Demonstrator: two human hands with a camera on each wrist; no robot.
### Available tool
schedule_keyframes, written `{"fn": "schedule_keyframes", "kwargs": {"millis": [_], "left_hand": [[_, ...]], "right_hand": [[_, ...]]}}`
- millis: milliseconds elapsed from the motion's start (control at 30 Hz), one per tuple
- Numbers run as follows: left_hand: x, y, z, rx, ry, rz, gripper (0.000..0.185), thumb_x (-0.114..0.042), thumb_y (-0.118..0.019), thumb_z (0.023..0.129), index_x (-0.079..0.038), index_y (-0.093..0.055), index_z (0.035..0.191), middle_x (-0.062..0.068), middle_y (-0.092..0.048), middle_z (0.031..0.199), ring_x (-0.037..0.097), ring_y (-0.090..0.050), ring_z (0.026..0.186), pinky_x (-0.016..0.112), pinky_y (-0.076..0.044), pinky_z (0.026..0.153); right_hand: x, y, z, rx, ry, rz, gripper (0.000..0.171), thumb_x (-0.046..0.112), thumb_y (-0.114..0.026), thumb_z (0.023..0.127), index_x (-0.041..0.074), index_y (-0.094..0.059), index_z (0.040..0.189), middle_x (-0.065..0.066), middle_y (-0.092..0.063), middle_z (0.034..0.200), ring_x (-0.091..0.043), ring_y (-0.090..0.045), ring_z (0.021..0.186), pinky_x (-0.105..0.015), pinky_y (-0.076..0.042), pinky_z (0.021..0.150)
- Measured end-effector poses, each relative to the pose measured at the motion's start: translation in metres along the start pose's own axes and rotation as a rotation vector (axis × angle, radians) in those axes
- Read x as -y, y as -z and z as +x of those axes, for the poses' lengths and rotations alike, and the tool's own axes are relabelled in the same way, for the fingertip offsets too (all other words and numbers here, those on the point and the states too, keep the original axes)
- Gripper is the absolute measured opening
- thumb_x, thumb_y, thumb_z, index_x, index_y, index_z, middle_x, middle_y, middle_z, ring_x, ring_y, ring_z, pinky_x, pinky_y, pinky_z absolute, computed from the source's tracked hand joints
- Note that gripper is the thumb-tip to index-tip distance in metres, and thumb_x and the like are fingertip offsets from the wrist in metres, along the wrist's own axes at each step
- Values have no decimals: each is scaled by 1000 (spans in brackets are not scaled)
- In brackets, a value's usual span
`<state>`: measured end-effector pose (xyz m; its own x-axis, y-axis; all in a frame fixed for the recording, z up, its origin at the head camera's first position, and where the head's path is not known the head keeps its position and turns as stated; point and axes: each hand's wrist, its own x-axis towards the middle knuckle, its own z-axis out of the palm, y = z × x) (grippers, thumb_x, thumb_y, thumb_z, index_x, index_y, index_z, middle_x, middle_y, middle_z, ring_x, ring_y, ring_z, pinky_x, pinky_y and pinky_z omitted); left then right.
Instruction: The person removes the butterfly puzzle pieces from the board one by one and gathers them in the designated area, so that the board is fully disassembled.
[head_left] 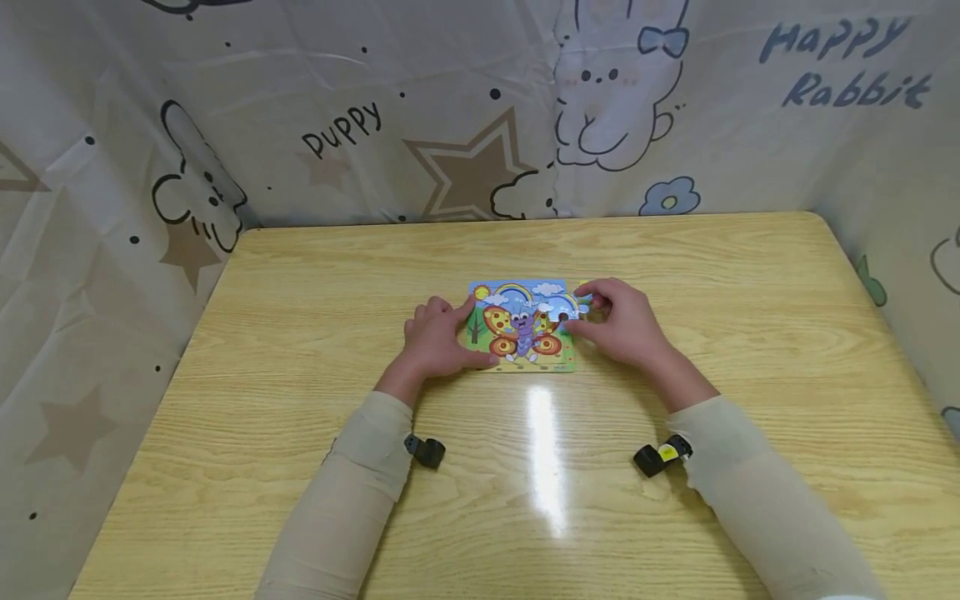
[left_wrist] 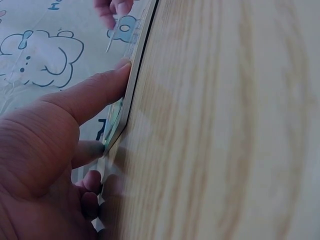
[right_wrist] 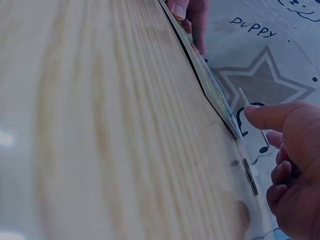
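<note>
A colourful butterfly puzzle board lies flat at the middle of the wooden table. My left hand holds its lower left corner, thumb along the near edge and fingers on the left edge; the left wrist view shows the thumb pressed against the board's rim. My right hand is at the board's upper right corner and pinches a thin puzzle piece just above the board edge. That piece also shows far off in the left wrist view.
A printed cloth with rabbits, stars and lettering hangs round the table's back and sides. Small black wrist cameras sit on both sleeves. Bare wood lies on every side of the board.
</note>
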<state>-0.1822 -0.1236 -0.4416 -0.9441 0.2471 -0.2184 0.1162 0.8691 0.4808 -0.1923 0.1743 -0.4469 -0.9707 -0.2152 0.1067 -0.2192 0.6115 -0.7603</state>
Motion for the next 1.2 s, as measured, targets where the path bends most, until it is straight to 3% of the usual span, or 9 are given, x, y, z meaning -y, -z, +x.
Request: {"fn": "schedule_keyframes", "kwargs": {"millis": [233,600,1200], "left_hand": [[0,1,1,1,-4,9,110,-65,-81,71,-25,-28,158,10,-40,125,28,-35,107,44,-28,87],[0,-1,0,-4,5,-7,110,-62,-83,70,-25,-28,158,9,-39,123,28,-34,107,44,-28,88],[-1,-1,0,-6,6,-5,109,-62,-83,71,-25,-29,158,10,-39,126,28,-34,108,44,-28,89]], "right_hand": [[-13,14,-9,-56,-21,3,40,17,-86,81,2,-67,114,-13,-50,91,-25,-45,85,-38,-36,75],[-24,34,-17,-75,-104,-41,42,17,-84,83,2,-65,117,-14,-48,93,-26,-44,88,-41,-33,76],[-53,57,-14,-126,-105,-121,41,19,-83,83,0,-66,116,-14,-49,91,-26,-43,86,-40,-32,76]]}}
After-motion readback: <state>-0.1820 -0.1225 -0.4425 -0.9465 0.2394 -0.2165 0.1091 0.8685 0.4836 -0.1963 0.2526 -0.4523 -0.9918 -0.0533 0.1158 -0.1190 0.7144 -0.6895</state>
